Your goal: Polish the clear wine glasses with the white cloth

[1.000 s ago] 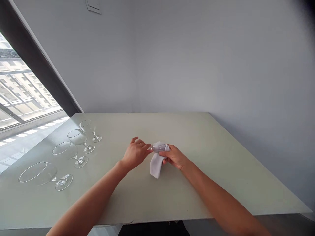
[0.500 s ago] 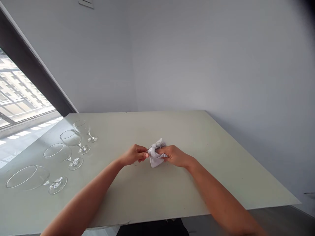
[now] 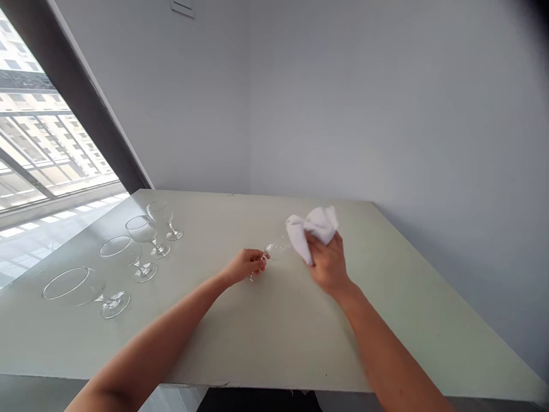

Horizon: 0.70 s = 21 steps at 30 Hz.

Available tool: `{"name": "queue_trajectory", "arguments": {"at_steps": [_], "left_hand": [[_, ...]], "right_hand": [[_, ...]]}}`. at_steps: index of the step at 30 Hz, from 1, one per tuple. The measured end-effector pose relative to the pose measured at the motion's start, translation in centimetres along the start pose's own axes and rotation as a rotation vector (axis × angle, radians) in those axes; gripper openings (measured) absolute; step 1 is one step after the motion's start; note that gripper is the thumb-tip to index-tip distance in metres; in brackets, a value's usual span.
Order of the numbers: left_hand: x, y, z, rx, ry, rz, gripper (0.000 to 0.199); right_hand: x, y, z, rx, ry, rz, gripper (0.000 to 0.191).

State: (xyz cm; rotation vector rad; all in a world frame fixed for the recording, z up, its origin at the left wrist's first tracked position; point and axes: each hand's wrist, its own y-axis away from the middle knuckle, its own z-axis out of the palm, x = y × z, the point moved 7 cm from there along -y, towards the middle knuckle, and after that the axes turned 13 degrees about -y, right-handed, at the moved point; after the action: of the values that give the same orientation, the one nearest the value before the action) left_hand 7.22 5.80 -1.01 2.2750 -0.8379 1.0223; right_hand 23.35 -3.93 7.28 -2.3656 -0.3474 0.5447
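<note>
Glasses (image 3: 115, 304), four standing at left; fifth glass (image 3: 278, 250), stem in left hand (image 3: 243, 267); white cloth (image 3: 320, 226), gripped by right hand (image 3: 330, 268), clear of bowl.

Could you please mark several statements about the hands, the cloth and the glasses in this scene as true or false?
1. The left hand holds a clear stemmed glass. True.
2. The right hand holds a white cloth. True.
3. The white cloth is wrapped around the bowl of the held glass. False: the bowl is uncovered, and the cloth is off to its right.
4. Only two other glasses stand on the table. False: four other clear stemmed glasses stand there.
5. Those four are upright in a row on the left side of the pale tabletop. True.
</note>
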Motion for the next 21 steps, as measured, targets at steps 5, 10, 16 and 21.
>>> {"name": "queue_trajectory", "arguments": {"at_steps": [5,10,16,21], "left_hand": [[1.8,0.8,0.4,0.203,-0.532,0.155,0.015],[4.7,2.7,1.5,0.395,-0.791,0.589,0.02],[4.7,2.6,1.5,0.434,-0.484,0.543,0.014],[2.0,1.4,1.0,0.468,-0.02,0.161,0.01]], "right_hand": [[-5.3,0.5,4.1,-0.281,-0.142,-0.164,0.038],[0.1,0.6,4.2,-0.242,-0.639,0.389,0.031],[4.4,2.7,7.2,-0.064,-1.61,1.004,0.019],[1.7,2.2,10.0,0.274,-1.794,0.977,0.015]]}}
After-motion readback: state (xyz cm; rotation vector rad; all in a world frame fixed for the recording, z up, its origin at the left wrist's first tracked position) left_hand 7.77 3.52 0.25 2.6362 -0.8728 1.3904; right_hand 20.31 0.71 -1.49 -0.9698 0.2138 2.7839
